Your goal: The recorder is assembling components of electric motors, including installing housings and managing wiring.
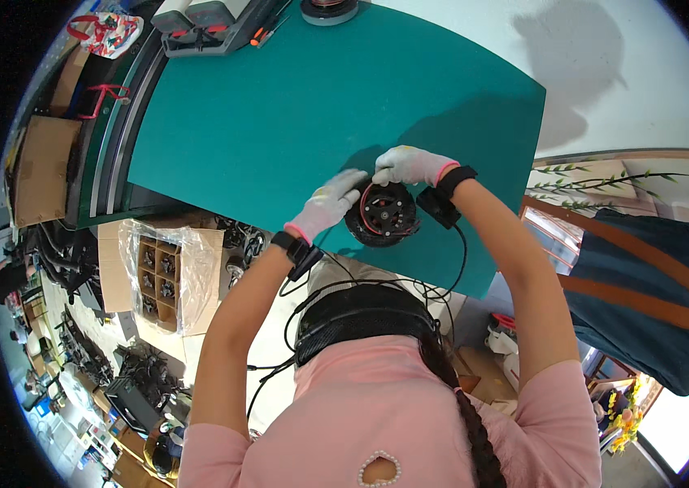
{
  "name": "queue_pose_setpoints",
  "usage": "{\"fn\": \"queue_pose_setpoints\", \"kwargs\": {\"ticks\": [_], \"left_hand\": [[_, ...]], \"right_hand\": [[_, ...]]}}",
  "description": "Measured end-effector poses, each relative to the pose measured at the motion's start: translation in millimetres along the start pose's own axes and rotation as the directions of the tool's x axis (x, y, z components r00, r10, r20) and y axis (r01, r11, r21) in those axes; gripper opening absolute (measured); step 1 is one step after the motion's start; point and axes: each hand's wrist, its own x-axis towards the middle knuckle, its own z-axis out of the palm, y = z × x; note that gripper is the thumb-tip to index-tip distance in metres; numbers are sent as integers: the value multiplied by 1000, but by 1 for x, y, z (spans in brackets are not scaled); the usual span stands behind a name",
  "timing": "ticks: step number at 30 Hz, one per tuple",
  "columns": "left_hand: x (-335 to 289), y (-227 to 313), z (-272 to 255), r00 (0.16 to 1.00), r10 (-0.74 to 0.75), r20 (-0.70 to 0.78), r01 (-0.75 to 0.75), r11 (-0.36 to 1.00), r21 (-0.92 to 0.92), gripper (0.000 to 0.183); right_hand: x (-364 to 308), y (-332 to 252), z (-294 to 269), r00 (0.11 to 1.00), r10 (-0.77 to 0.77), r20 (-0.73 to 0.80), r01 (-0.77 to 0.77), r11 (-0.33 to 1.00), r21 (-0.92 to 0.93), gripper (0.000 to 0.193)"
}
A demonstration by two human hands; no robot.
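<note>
A black round part (389,213), like a wheel hub or motor with bolts on its face, lies at the near side of the green table (279,106). A red wire (366,213) curves along its left side. My left hand (327,207), in a white glove, has its fingers stretched out by the part's upper left rim; they are slightly blurred. My right hand (411,167), gloved too, is closed in a pinch at the far rim, close to the end of the red wire. What its fingertips hold is hidden.
At the table's far edge stand a round grey-and-copper part (329,11) and a grey bin rack (206,28), with an orange-tipped tool (261,37) beside it. A divided carton (167,281) of parts is below left. Black cables (462,260) hang from my wrist devices.
</note>
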Motion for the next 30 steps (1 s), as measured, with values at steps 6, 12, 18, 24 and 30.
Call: {"fn": "queue_pose_setpoints", "kwargs": {"ticks": [6, 12, 18, 24, 30], "left_hand": [[-8, 52, -5, 883, 383, 271, -456, 836, 306, 67], [-2, 66, -1, 851, 274, 448, -465, 790, 400, 78], [-5, 62, -2, 864, 315, 393, -470, 785, 403, 77], [-8, 68, 7, 935, 237, 265, -334, 839, 429, 78], [-16, 71, 15, 977, 142, 157, -204, 834, 513, 73]], "right_hand": [[-2, 8, -1, 985, -172, -27, 171, 985, -26, 36], [-14, 27, 13, 967, -209, -148, 217, 975, 41, 31], [-46, 49, 56, 882, -130, -453, 221, 963, 153, 24], [-67, 45, 102, 787, 19, -617, 194, 941, 277, 23], [-67, 46, 87, 850, 54, -524, 279, 798, 534, 25]]}}
